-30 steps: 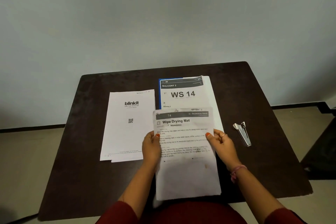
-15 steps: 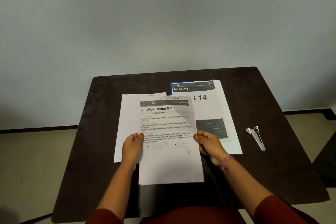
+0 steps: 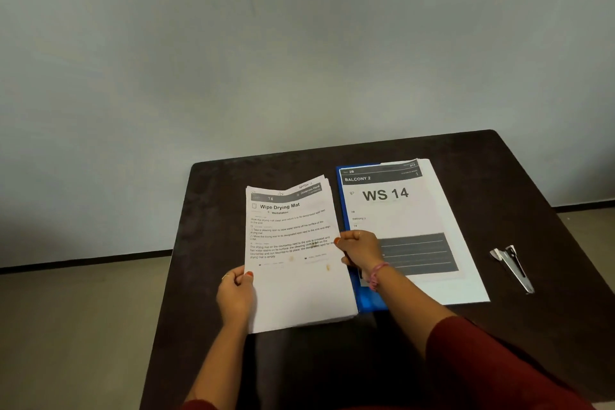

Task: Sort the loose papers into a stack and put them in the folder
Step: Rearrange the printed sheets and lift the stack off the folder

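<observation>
A dark table [image 3: 432, 150] stands against a plain wall, seen from above and from the near side. Left of centre, a stack of papers [image 3: 299, 289] lies on the table; its top sheet is headed "Wipe Drying Mat", and the offset edges of further sheets show along its far and right sides. The left hand [image 3: 235, 298] holds the stack at its left edge, thumb on the top sheet and fingers [image 3: 229, 277] curled round the edge. The right hand [image 3: 361, 251] grips the right edge of the same stack near mid-height, thumb on top and the fingers curled beneath. A pink bracelet [image 3: 377, 273] circles the right wrist, and a dark red sleeve [image 3: 482, 366] covers the right forearm at the near edge of the view.

Just to the right of the stack lies a blue folder [image 3: 369, 299], visible as a strip along its left side and near-left corner. On the folder rest more white sheets [image 3: 466, 263], the uppermost printed "BALCONY 2" and "WS 14" with a dark ruled block toward its near end. The right hand and wrist overlap the left margin of the folder. Well apart, near the right edge of the table, lies a small metal clip-like tool [image 3: 512, 268].
</observation>
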The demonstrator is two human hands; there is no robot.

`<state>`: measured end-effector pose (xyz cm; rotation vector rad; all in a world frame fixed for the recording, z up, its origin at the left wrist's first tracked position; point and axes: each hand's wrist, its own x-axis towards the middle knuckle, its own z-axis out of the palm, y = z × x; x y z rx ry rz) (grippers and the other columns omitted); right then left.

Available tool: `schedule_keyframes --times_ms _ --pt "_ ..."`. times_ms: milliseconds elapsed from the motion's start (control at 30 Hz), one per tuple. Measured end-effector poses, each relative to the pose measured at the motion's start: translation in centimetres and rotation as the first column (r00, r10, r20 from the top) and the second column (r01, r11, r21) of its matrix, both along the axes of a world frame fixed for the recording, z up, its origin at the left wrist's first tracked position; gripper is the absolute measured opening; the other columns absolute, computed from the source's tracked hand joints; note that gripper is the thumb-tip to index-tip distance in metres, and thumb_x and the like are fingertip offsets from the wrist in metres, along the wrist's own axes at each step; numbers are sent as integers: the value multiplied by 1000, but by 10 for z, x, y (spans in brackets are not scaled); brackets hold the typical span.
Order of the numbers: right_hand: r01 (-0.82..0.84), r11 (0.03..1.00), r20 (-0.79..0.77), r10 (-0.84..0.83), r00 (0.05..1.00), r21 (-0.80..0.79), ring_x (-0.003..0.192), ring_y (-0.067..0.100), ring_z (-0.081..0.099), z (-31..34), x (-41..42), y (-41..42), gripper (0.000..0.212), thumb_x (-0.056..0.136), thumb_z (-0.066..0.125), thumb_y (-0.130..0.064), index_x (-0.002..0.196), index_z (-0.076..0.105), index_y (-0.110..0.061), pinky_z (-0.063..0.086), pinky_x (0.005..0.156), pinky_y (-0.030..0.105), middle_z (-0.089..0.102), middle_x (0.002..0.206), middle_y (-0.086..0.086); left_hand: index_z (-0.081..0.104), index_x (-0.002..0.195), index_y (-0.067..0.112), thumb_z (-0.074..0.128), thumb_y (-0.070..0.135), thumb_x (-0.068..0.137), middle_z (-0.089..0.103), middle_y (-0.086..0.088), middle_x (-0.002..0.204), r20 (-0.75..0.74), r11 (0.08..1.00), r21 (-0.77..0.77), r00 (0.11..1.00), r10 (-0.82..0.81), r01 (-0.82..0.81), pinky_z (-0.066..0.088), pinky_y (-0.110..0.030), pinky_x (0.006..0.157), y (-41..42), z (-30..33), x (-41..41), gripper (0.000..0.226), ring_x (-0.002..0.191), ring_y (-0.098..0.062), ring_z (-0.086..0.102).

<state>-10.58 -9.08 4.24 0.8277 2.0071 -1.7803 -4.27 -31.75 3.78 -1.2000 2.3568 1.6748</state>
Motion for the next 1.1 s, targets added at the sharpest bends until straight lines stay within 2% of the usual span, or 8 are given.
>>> schedule_keyframes --times_ms 100,167,267,400,567,700,867,1100 --pt "-46 992 0 46 999 119 59 17 61 -3 -8 -12 15 87 67 -12 100 69 -7 56 57 25 69 104 8 61 109 2 54 7 95 64 -12 103 22 1000 -1 1000 -14 14 45 -32 81 -7 -4 -12 17 93 -24 58" --pt "-83 978 7 83 997 192 57 18 62 -4 -11 -16 12 87 66 -12 98 69 -7 54 51 22 69 106 9 61 109 2 55 7 94 64 -13 106 41 1000 -9 999 -27 27 45 -32 82 -9 -7 -17 17 92 -22 56" --pt "-114 950 19 113 993 291 54 22 61 -6 -14 -18 8 88 64 -7 80 66 -5 55 52 28 69 104 15 61 108 2 57 7 93 64 -13 107 73 999 -21 997 -36 38 44 -32 82 -10 -12 -20 17 91 -21 55" --pt "-186 911 43 183 982 369 48 24 62 -7 -17 -16 21 85 64 -5 93 65 14 57 62 40 69 99 23 61 108 4 60 7 90 64 -13 110 108 998 -46 994 -32 37 43 -30 82 -12 -15 -20 18 90 -20 53" --pt "-291 865 47 299 953 408 62 30 70 5 -17 -6 23 86 66 -12 66 60 -4 57 67 35 66 69 13 54 123 6 67 11 84 49 -14 123 78 989 -140 997 -27 37 46 -39 92 -10 -8 -21 41 101 -28 56" --pt "-242 863 17 262 965 443 66 27 69 23 -14 20 21 87 65 -12 91 67 9 59 75 36 69 90 24 52 123 6 64 9 87 46 -12 119 -81 972 -218 991 -104 84 48 -34 84 4 6 -27 38 93 -23 54" --pt "-116 872 -41 154 987 475 105 29 61 31 -8 77 25 87 66 -12 109 66 0 47 96 34 66 113 16 55 119 6 57 5 92 46 -3 115 -211 959 -210 949 -236 192 46 -26 85 43 21 -36 27 95 -15 51" --pt "-23 858 -78 74 994 514 118 31 52 17 -2 153 46 86 68 -14 128 53 -3 43 101 38 53 131 16 53 124 8 55 8 94 53 -9 126 -121 898 -123 892 -435 421 41 -21 90 120 23 -38 30 108 -13 51"
